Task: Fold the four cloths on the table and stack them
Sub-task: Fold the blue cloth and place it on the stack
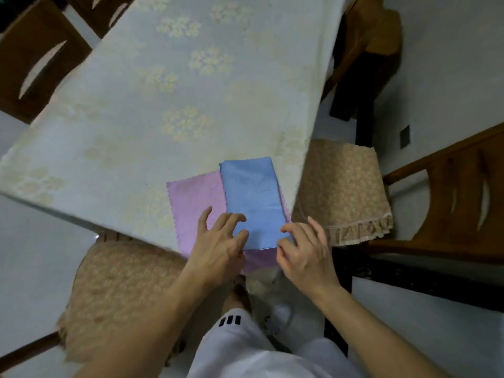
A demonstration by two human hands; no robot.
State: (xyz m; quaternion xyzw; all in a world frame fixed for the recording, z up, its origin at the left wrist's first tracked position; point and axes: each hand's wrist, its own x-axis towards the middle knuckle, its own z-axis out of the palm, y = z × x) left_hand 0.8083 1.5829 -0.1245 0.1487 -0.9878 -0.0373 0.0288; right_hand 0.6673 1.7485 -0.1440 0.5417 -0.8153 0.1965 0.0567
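A blue cloth, folded into a long strip, lies on top of an unfolded pink cloth at the table's near corner. The pink cloth's near edge hangs over the table edge. My left hand rests at the blue cloth's near left corner, fingers spread and bent on the fabric. My right hand is at its near right corner, fingertips curled onto the blue edge. Whether either hand pinches the cloth is unclear. No other cloths are visible.
The table has a pale floral tablecloth. A cushioned chair stands at the right of the corner, another cushioned chair at the near left. Wooden chairs stand at the far left and far right.
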